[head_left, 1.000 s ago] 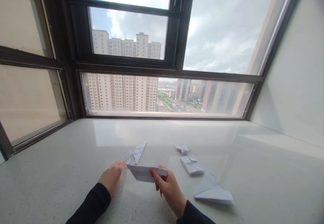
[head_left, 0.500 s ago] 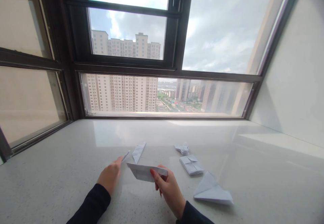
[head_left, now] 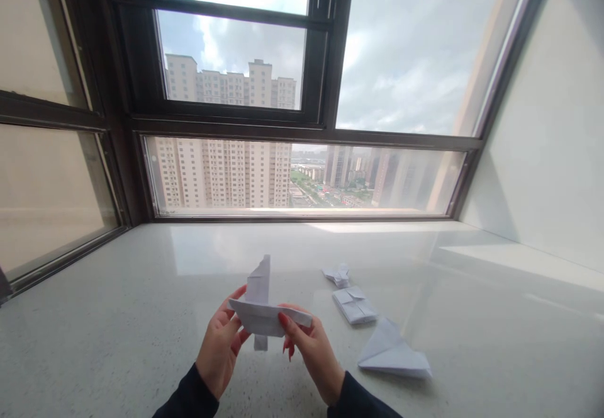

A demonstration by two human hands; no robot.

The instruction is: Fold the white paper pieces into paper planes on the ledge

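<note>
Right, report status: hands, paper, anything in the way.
Right hand pinches folded paper. Left hand on strip crossing behind it. Triangular fold to the right, out of the way.

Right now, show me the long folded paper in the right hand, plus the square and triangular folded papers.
Long folded paper (head_left: 258, 321), head view: middle of its near face.
Square folded paper (head_left: 355, 306), head view: middle of its top.
Triangular folded paper (head_left: 392, 354), head view: broad upper face.

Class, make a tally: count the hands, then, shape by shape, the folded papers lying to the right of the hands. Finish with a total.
Left hand and right hand: 2
Squarish folded paper: 1
Triangular folded paper: 1
Small irregular folded paper: 1
Total: 5
</note>
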